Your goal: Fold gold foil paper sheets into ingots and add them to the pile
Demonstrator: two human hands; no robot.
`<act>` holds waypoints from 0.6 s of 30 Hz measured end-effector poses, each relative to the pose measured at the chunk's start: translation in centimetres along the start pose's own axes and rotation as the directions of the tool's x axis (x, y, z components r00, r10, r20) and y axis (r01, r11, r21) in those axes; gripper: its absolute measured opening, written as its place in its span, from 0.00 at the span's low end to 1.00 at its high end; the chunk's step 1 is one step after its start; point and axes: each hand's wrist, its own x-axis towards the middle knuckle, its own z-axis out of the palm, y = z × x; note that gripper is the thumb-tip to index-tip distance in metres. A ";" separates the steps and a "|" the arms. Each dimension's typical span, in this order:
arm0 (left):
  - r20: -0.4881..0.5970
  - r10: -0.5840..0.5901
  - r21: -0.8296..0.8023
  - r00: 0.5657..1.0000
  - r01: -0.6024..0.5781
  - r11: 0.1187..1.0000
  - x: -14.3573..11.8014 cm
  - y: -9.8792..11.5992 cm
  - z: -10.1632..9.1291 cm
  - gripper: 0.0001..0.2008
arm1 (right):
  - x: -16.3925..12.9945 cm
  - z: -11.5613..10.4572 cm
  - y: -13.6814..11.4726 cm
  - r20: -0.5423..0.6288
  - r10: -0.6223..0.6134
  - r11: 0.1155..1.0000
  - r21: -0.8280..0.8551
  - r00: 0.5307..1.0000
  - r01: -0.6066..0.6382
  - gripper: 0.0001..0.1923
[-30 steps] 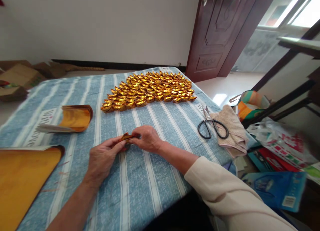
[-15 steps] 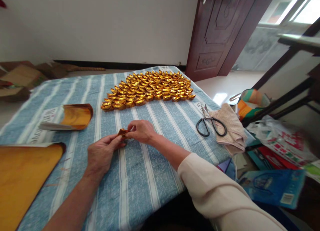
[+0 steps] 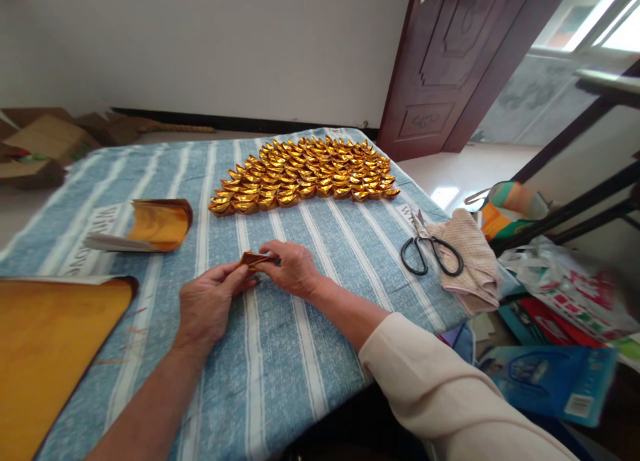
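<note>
Folded gold paper (image 3: 251, 258) is at 2 o'clock from the left hand (image 3: 207, 304), 9 o'clock from the right hand (image 3: 294, 268), both pretty much closed, pinching it.

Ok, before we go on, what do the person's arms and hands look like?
The right arm wears a plain cream sleeve, creased, ending partway along the forearm. The left forearm is uncovered as far as it shows. The left hand and right hand are both ungloved.
</note>
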 end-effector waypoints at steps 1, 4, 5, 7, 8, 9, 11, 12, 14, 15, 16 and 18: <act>0.004 -0.004 -0.011 1.000 0.004 1.000 0.0 0.0 0.0 0.18 | 0.0 0.0 0.0 -0.008 -0.011 1.000 -0.003 1.000 0.011 0.09; 0.009 -0.013 -0.029 1.000 0.013 0.999 0.0 -0.1 -0.2 0.18 | -0.1 0.1 -0.1 -0.010 -0.047 0.999 -0.014 0.999 0.047 0.07; 0.012 -0.013 -0.031 1.000 0.013 0.999 0.0 -0.1 -0.2 0.18 | -0.1 0.1 0.0 -0.007 -0.054 0.998 -0.015 0.999 0.054 0.06; 0.020 -0.014 -0.027 1.000 0.014 1.000 0.1 -0.1 -0.3 0.17 | -0.1 0.1 0.0 -0.001 -0.060 0.998 -0.005 0.998 0.060 0.05; 0.022 -0.017 -0.024 1.000 0.018 1.000 0.1 -0.1 -0.3 0.17 | 0.0 0.1 0.0 0.003 -0.061 0.998 0.005 0.998 0.061 0.05; 0.024 -0.024 -0.023 0.999 0.024 0.999 0.1 -0.1 -0.3 0.17 | 0.0 0.1 0.1 0.006 -0.059 0.998 0.016 0.998 0.059 0.04; 0.029 -0.044 -0.021 0.999 0.044 0.999 0.1 0.0 -0.4 0.17 | 0.0 0.1 0.1 0.011 -0.043 0.998 0.043 0.999 0.042 0.04; 0.032 -0.052 -0.019 0.998 0.052 0.998 0.1 0.0 -0.3 0.17 | 0.0 0.1 0.1 0.012 -0.029 0.998 0.057 1.000 0.028 0.04; 0.038 -0.055 -0.013 0.998 0.055 0.998 0.1 0.0 -0.3 0.17 | -0.1 0.1 0.1 0.016 -0.001 0.997 0.080 1.000 0.000 0.05; 0.039 -0.050 -0.008 0.998 0.050 0.999 0.0 0.0 -0.3 0.17 | -0.1 0.1 0.1 0.019 0.009 0.996 0.088 1.000 -0.010 0.05; 0.041 -0.041 -0.004 0.998 0.041 0.999 0.0 0.0 -0.3 0.16 | -0.1 0.1 0.1 0.021 0.016 0.996 0.091 1.000 -0.018 0.05; 0.041 -0.025 0.003 0.999 0.025 1.000 -0.1 -0.1 -0.2 0.14 | -0.1 0.0 0.0 0.025 0.024 0.996 0.088 0.999 -0.026 0.05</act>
